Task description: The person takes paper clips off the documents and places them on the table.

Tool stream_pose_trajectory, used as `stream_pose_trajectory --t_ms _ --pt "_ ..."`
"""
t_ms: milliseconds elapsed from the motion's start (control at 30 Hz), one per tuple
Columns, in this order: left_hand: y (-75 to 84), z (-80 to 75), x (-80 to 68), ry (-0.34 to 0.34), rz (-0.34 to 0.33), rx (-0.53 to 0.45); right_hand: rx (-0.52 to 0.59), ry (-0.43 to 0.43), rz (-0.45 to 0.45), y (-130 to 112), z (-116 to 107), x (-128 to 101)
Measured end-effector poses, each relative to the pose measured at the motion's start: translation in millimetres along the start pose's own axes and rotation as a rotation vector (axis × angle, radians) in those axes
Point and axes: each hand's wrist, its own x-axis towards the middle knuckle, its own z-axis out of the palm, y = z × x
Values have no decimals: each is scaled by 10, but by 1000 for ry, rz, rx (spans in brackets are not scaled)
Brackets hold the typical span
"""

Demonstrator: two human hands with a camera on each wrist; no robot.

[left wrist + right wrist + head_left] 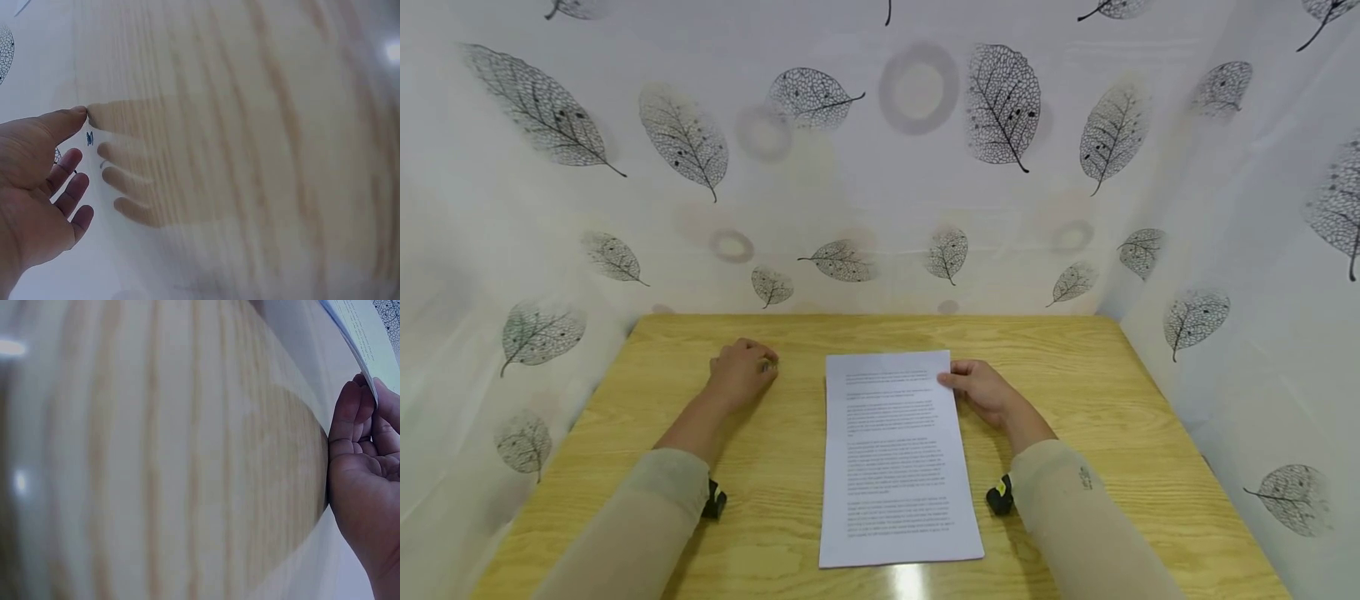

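Observation:
A stack of printed paper sheets (895, 458) lies in the middle of the wooden table, its far right corner gripped by my right hand (988, 393). That thumb rests on top of the stack and the fingers are below it. In the right wrist view the paper's edge (359, 350) curves up between thumb and fingers. My left hand (741, 375) is bent down to the table left of the paper, thumb tip right at the surface. A small dark-blue piece (90, 137) shows between its thumb and fingers; I cannot tell whether they pinch it.
The wooden table (1060, 358) reaches back to a white cloth (865, 200) printed with leaves, which also hangs at both sides. Black devices are strapped under both wrists, one (715, 502) beside the left sleeve, another (1000, 495) beside the right.

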Motion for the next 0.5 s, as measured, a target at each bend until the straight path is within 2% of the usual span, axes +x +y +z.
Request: stream_pose_trajectory --t_ms 500 --pt "-1 20 3 -7 3 59 11 -5 -2 -11 5 -10"
